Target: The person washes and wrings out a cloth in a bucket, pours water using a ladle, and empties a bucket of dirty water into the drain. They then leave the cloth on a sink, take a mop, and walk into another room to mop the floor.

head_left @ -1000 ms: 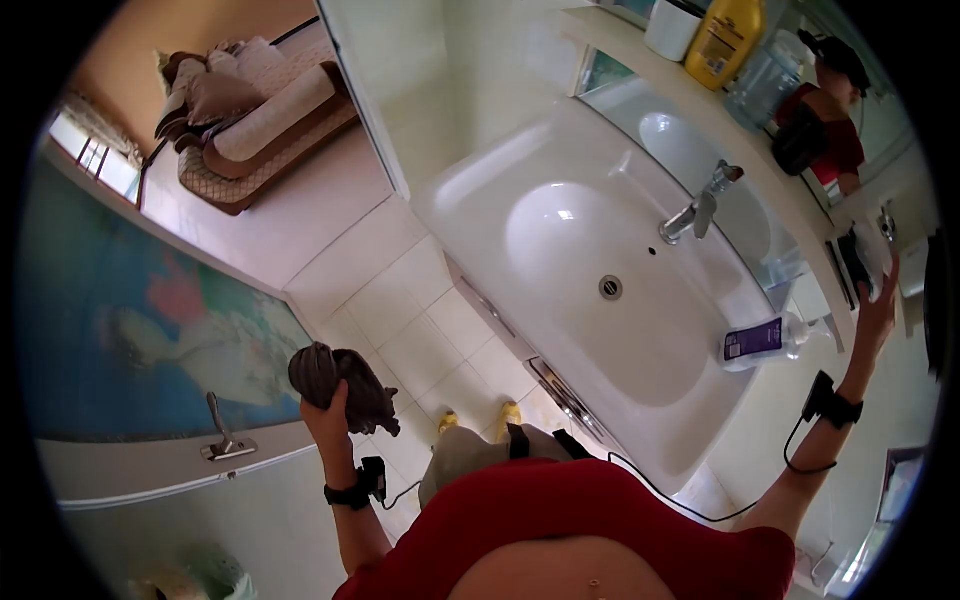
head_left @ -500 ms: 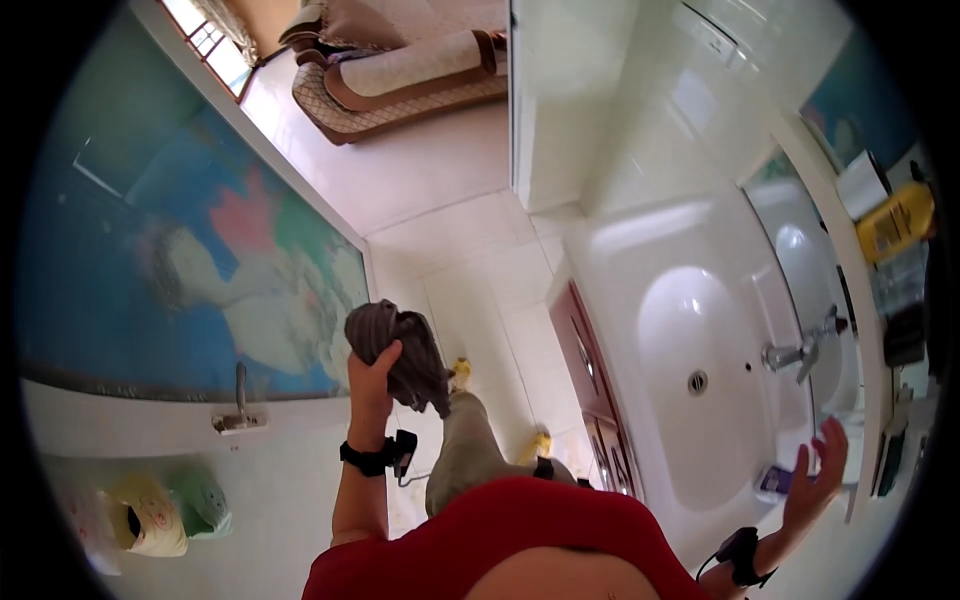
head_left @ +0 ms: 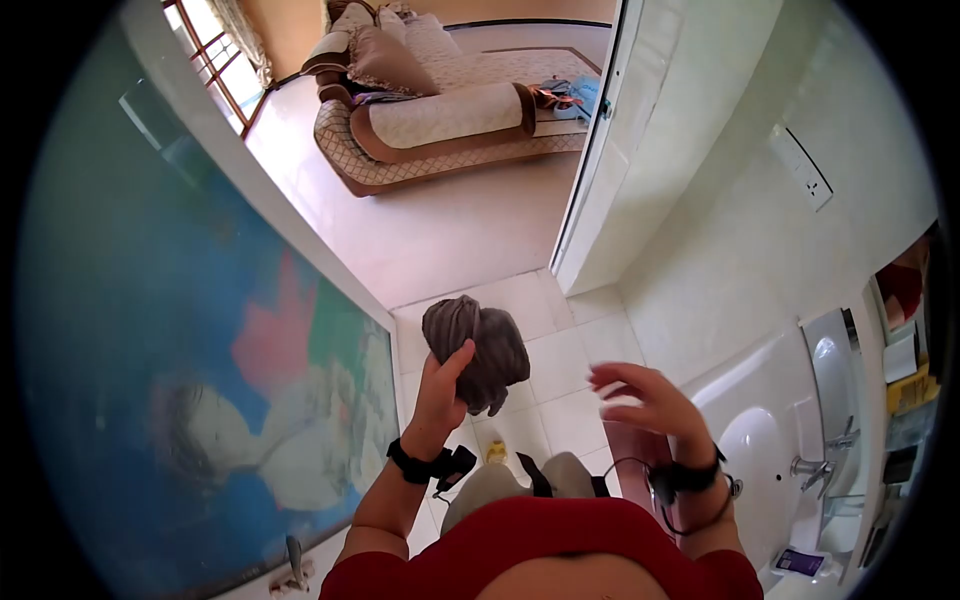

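A crumpled dark grey-brown cloth (head_left: 488, 355) is in my left hand (head_left: 437, 395), whose thumb lies over its front. The cloth hangs above the tiled floor, in front of the doorway. My right hand (head_left: 648, 397) is to the right of the cloth, apart from it, with fingers spread and nothing in them. It is over the floor beside the white sink (head_left: 715, 388). Both wrists wear black straps with small devices.
Beyond the doorway stands a brown and cream sofa (head_left: 440, 120). A painted glass door (head_left: 230, 330) with a handle (head_left: 293, 560) is at left. At right are a faucet (head_left: 812, 468), a purple-labelled bottle (head_left: 800, 562) and a wall socket (head_left: 805, 168).
My right hand has come from the shelf by the sink towards the cloth. My left hand still holds the cloth. The view has turned towards the doorway, and the sink is now farther right.
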A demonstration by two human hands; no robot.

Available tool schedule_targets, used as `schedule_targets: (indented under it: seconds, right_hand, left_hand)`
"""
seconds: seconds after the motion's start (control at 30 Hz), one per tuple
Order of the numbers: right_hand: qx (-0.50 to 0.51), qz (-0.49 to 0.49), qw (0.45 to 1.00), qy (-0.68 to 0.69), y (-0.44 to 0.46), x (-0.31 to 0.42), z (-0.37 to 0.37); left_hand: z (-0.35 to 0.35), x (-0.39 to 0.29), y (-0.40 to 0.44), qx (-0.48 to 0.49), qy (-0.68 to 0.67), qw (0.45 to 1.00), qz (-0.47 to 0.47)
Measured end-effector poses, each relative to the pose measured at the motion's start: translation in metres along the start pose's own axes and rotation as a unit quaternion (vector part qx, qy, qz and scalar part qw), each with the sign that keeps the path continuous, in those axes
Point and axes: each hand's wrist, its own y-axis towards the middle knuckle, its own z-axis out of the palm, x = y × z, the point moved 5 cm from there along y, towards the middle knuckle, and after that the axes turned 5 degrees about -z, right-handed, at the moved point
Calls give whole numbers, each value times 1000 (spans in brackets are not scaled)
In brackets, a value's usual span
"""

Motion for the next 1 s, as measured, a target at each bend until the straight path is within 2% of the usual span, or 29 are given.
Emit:
schedule_targets:
  seconds: [0.1,0.17,0.23,0.3,0.4,0.43,0.47,0.53,0.57,0.63,0.67,0.7,0.73,0.77,0.83,0.87,0.9,0.93,0.97,1.0]
  right_hand:
    - [34,7,998,61,87,-33,18]
    - [43,-47,997,37,135,-25,27]
    - [32,-45,997,47,176,-34,27]
    - [-2,-76,996,46,213,-65,17]
    - [19,-35,989,139,267,-86,-11]
    - [-21,-36,991,129,284,-116,-14]
    - [-21,-51,992,114,307,-119,-31]
    - [-41,-22,989,143,331,-129,-44]
    - [-57,8,984,169,346,-133,-59]
    - [-58,23,983,171,365,-137,-89]
    - [-71,-5,988,140,374,-145,-106]
    - [-85,-33,990,107,379,-147,-118]
    - [-109,-23,980,165,383,-149,-131]
    - [-132,-18,978,163,384,-152,-146]
    - [-75,-3,994,83,380,-156,-165]
    - [-111,56,992,11,367,-141,-176]
    - [-152,13,987,56,361,-126,-188]
    - [-158,102,975,120,350,-135,-198]
    - [-164,184,949,195,336,-143,-201]
    - [-230,223,925,204,324,-168,-204]
  left_hand:
    - [16,-21,43,6,-20,1000,-16]
    - [19,-31,76,9,-33,999,-11]
    - [19,-44,107,-2,-41,999,20]
    - [10,-40,151,0,-52,999,12]
    - [18,-47,203,46,-17,999,-13]
    - [23,-44,220,43,-5,999,0]
    - [23,-42,244,57,96,993,24]
    - [39,-54,264,104,302,947,33]
    - [47,-64,277,111,495,852,129]
    - [71,-79,296,107,669,693,247]
    - [81,-84,310,121,669,693,241]
    - [87,-93,321,94,704,657,252]
    - [92,-100,334,70,737,619,264]
    - [94,-103,351,66,728,630,263]
    - [98,-102,383,95,728,655,181]
    - [93,-98,401,109,751,644,103]
    - [85,-91,418,123,772,623,26]
    - [88,-83,433,170,774,610,29]
    - [88,-75,448,202,723,661,-4]
    - [87,-64,459,231,670,704,-46]
